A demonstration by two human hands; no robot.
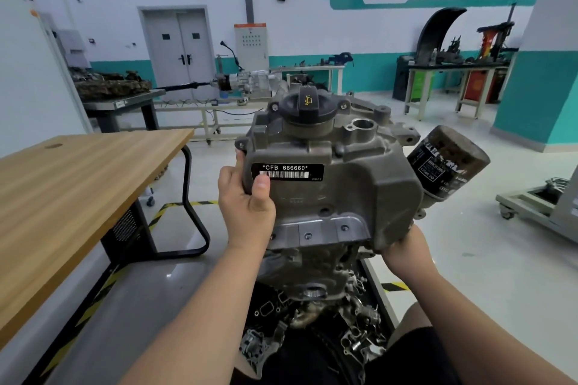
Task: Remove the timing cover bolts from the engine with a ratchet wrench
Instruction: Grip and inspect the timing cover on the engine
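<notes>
Straight ahead in the head view, the grey timing cover (pixel 341 197) stands on the front of the engine (pixel 312 272), between your hands. Your left hand (pixel 247 203) clasps its left edge, thumb on the barcode label (pixel 287 171). Your right hand (pixel 405 245) grasps its lower right corner, fingers hidden behind. An oil filter (pixel 448 162) juts out rightward

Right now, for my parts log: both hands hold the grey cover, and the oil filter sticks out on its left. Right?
No: the head view shows the oil filter on the right of the cover. The left hand and right hand do hold it.
</notes>
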